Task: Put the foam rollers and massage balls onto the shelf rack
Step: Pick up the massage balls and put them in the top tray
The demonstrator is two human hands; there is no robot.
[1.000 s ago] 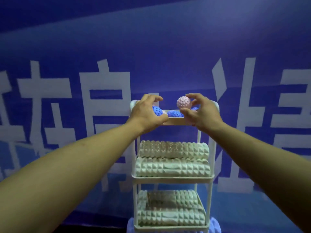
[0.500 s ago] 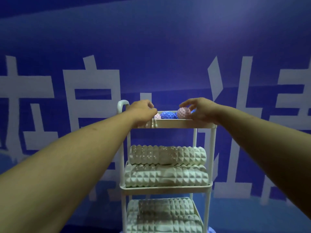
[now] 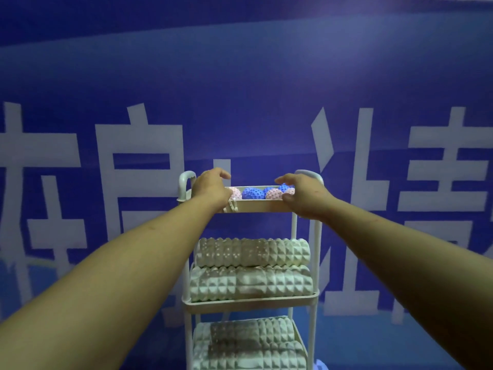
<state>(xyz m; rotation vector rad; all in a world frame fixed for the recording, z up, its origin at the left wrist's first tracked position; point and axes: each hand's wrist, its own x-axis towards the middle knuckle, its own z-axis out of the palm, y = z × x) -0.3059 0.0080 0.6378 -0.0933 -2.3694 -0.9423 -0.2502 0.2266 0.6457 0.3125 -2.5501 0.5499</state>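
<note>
With both hands loose and empty, left hand (image 3: 212,188) and right hand (image 3: 304,194) flank the top tray (image 3: 260,205) where the massage balls (image 3: 253,193) sit; withdraw slowly so none rolls. Foam rollers (image 3: 252,269) fill the tiers below.

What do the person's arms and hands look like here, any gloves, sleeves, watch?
Both arms are bare along their whole visible length: no sleeves in view. The left hand and right hand wear no gloves, and no watch, bands or rings are visible. Lighting is dim and blue.
</note>
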